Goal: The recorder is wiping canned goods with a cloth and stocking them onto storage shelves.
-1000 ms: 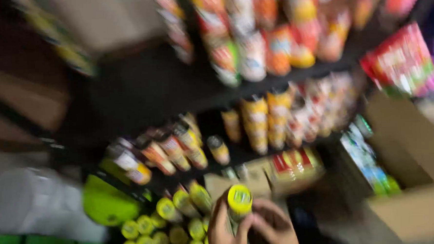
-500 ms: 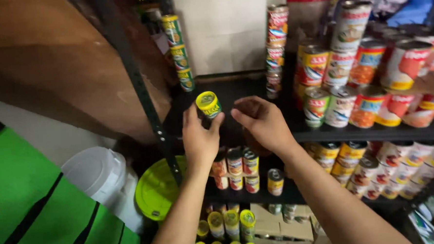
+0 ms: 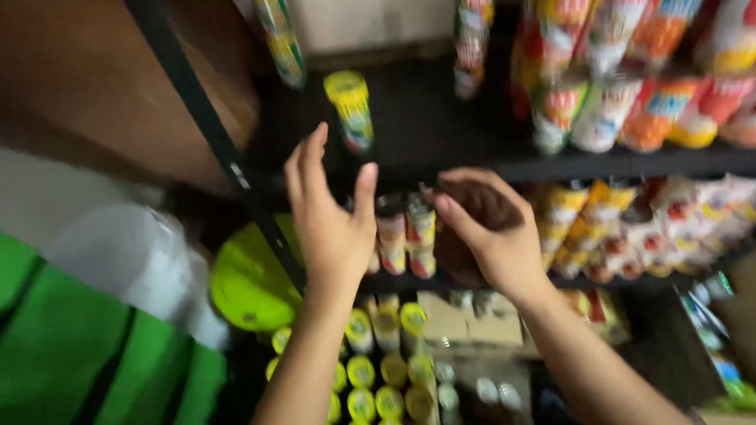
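Note:
A yellow-lidded can (image 3: 351, 110) stands on the black shelf (image 3: 444, 163), just beyond my fingertips. My left hand (image 3: 330, 219) is raised in front of it with fingers spread, holding nothing. My right hand (image 3: 488, 231) hovers to the right at the shelf's front edge, fingers loosely curled and empty as far as I can tell. More cans (image 3: 406, 232) stand on the shelf below, behind both hands.
Rows of red and orange labelled cans (image 3: 643, 65) fill the right of the upper shelf. A stack of yellow-green cans (image 3: 278, 34) stands at the left post. Several yellow-lidded cans (image 3: 381, 382) sit low down. A yellow-green bowl (image 3: 249, 282) and a white container (image 3: 125, 249) lie to the left.
My left hand has let go of the yellow-lidded can, which now stands on the shelf. Both hands have drawn back slightly and the view has moved closer.

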